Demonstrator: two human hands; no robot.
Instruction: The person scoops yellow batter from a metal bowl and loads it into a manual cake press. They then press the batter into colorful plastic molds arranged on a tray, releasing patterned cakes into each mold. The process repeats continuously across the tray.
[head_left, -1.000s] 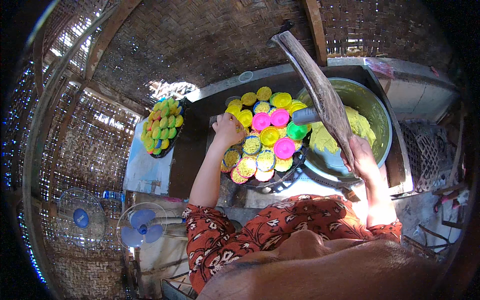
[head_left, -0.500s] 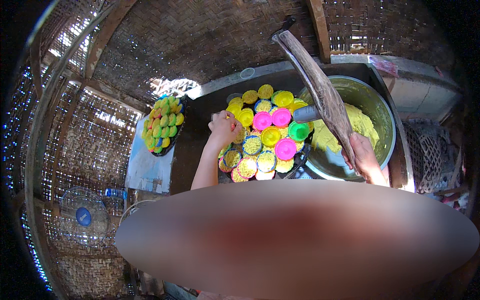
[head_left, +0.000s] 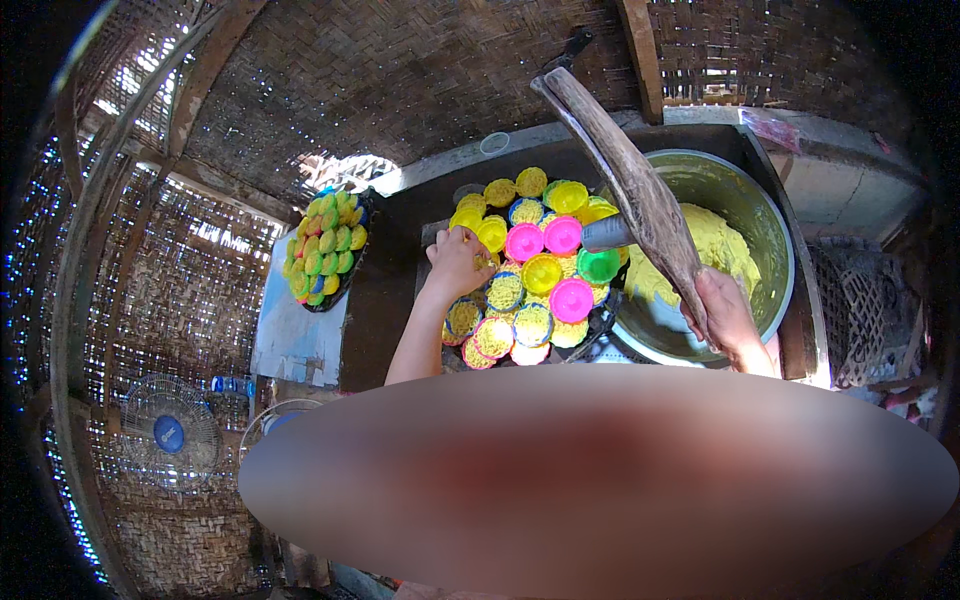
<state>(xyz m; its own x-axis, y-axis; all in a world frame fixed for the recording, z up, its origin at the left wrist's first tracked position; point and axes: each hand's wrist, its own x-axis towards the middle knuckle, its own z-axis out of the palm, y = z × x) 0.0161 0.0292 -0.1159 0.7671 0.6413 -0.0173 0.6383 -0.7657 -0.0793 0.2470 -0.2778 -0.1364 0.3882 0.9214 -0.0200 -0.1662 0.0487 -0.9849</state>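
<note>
My right hand grips the near end of a long worn wooden lever that slants up to a dark fitting at the wall. A grey metal cylinder sits beside the lever, over the cups. My left hand lies at the left side of a crowded group of small cups, its fingers curled; what they hold, if anything, is hidden. Several cups are filled with yellow strands. Others look hollow, among them a pink cup, a yellow cup and a green cup.
At the right stands a large metal basin with yellow dough in it. A mound of yellow and green pieces rests at the left on a pale board. A fan stands lower left. Woven walls surround the dark trough.
My left hand has moved a little right and down over the cups. The lever's far end has shifted slightly left, while my right hand keeps its grip.
</note>
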